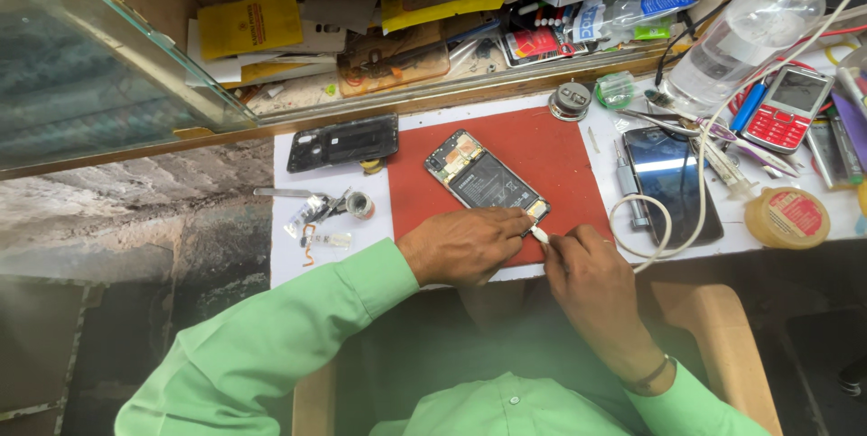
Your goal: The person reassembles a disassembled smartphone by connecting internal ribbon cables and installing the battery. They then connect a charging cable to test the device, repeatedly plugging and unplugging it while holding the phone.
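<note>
An opened phone with its back off and its battery showing lies on a red mat. My left hand rests on the mat at the phone's near end, fingertips touching its lower edge. My right hand pinches a small white tool whose tip meets the phone's bottom corner. A white cable loops just to the right of that hand.
A black back cover lies left of the mat, with small parts and tweezers below it. To the right are a dark phone, a red keypad phone, a clear spray bottle and a round yellow tin. A cluttered shelf runs behind.
</note>
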